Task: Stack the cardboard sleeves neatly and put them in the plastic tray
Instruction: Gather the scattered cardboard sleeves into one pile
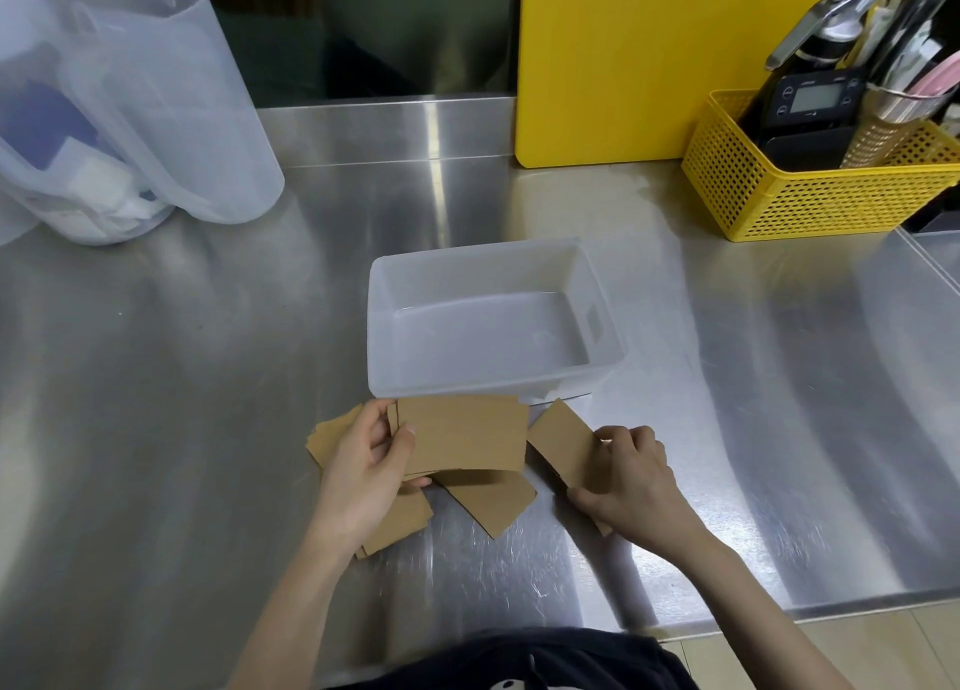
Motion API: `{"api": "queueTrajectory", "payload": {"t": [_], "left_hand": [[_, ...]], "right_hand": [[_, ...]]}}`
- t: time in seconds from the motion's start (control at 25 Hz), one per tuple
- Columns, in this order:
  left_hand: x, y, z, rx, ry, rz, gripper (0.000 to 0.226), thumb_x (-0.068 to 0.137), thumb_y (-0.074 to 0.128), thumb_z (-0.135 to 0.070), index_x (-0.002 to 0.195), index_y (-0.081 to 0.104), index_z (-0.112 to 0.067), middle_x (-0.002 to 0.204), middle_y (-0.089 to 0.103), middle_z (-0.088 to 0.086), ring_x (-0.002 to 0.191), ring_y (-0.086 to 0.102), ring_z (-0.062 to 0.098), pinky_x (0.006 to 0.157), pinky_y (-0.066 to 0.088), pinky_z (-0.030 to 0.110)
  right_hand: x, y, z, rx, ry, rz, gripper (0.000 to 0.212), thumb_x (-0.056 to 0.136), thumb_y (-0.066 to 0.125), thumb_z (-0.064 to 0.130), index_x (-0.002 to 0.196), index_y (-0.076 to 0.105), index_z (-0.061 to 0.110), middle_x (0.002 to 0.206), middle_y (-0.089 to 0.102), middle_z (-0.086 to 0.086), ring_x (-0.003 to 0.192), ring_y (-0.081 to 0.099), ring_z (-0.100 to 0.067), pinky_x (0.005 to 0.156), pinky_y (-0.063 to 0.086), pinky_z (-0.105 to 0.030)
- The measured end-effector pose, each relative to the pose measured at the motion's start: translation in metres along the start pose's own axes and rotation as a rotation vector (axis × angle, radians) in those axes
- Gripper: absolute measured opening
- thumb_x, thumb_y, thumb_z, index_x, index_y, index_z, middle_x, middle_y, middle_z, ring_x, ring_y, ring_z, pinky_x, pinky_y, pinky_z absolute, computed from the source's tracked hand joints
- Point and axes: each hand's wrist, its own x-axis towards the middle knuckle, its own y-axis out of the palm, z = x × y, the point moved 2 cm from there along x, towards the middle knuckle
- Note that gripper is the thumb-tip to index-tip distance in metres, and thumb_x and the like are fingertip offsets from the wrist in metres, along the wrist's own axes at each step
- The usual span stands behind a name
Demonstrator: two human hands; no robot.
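My left hand [371, 461] pinches a flat brown cardboard sleeve [462, 437] by its left short edge, thumb on top, fingers under, holding it just at 6 o'clock of the translucent rectangular plastic tray [493, 377]. My right hand [631, 481] presses down on a second tilted brown sleeve [563, 448] at 3 o'clock of the first, fingertips on its far edge, thumb at its near edge; looks like a grip on it, not lifted yet.

Handling, my guess: sleeves are light, thin, semi-stiff, they bend if squeezed mid-face, and slide easily on the steel bench [208, 377]. Best taken at short edges, then tapped square.

Count: one in left hand, one under right hand, loose sleeves [493, 502] under and around them, at least four more visible edges; exact number unclear, they overlap. One tray, nothing in it. So stacking has barely started.

Far off at 1 o'clock, one yellow perforated basket [810, 196].
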Motion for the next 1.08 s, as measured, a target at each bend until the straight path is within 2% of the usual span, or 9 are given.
{"api": "queueTrajectory", "payload": {"t": [0.2,0.28,0.4,0.6,0.76,0.88,1.08], "left_hand": [[0.001,-0.006,-0.003,0.008,0.003,-0.046,0.019,0.091,0.039,-0.006,0.094,0.053,-0.020,0.089,0.065,-0.004,0.079,0.062,0.009,0.049,0.054,0.014],[0.001,-0.010,-0.005,0.011,0.014,-0.057,0.023,0.091,0.039,-0.006,0.089,0.053,-0.024,0.087,0.065,-0.006,0.079,0.062,0.010,0.049,0.055,0.015],[0.000,-0.012,-0.006,0.024,0.018,-0.060,0.028,0.091,0.040,-0.006,0.083,0.053,-0.029,0.086,0.065,-0.006,0.080,0.062,0.011,0.049,0.055,0.016],[-0.001,-0.009,-0.006,0.017,0.010,-0.050,0.026,0.091,0.040,-0.008,0.086,0.052,-0.030,0.086,0.064,-0.007,0.075,0.063,0.008,0.049,0.054,0.014],[-0.002,-0.006,-0.006,0.017,-0.008,-0.017,0.022,0.091,0.040,-0.009,0.088,0.052,-0.027,0.088,0.064,-0.007,0.067,0.065,0.000,0.049,0.054,0.014],[-0.003,0.001,-0.006,-0.018,-0.023,0.022,0.023,0.092,0.039,-0.009,0.086,0.053,-0.026,0.087,0.063,-0.003,0.068,0.063,0.006,0.049,0.055,0.016],[-0.007,0.008,-0.007,-0.059,-0.029,0.083,0.025,0.092,0.037,-0.009,0.086,0.052,-0.027,0.086,0.062,-0.002,0.062,0.064,-0.002,0.051,0.055,0.016]], "right_hand": [[-0.007,-0.017,0.008,0.099,-0.130,-0.014,0.061,0.073,0.067,0.027,0.126,0.037,0.016,0.106,0.029,0.001,0.108,0.034,-0.019,0.095,0.035,-0.026],[-0.008,-0.021,0.011,0.112,-0.157,-0.029,0.060,0.074,0.066,0.025,0.125,0.038,0.017,0.106,0.029,0.002,0.104,0.032,-0.015,0.093,0.034,-0.024],[-0.010,-0.023,0.015,0.146,-0.185,-0.022,0.058,0.073,0.066,0.025,0.124,0.039,0.019,0.107,0.031,0.003,0.108,0.035,-0.015,0.092,0.034,-0.023],[-0.011,-0.022,0.026,0.101,-0.270,0.015,0.059,0.073,0.065,0.028,0.125,0.038,0.019,0.109,0.030,0.003,0.111,0.034,-0.017,0.097,0.039,-0.031],[-0.013,-0.019,0.040,0.108,-0.361,0.041,0.060,0.073,0.065,0.026,0.126,0.037,0.021,0.111,0.030,0.003,0.112,0.033,-0.017,0.092,0.033,-0.021],[-0.012,-0.015,0.054,0.101,-0.431,0.060,0.065,0.074,0.065,0.024,0.130,0.034,0.020,0.112,0.029,0.004,0.112,0.033,-0.014,0.091,0.029,-0.015],[-0.009,-0.009,0.073,0.017,-0.552,0.018,0.063,0.075,0.063,0.017,0.132,0.034,0.019,0.117,0.032,-0.002,0.111,0.031,-0.018,0.090,0.023,-0.012]]}}
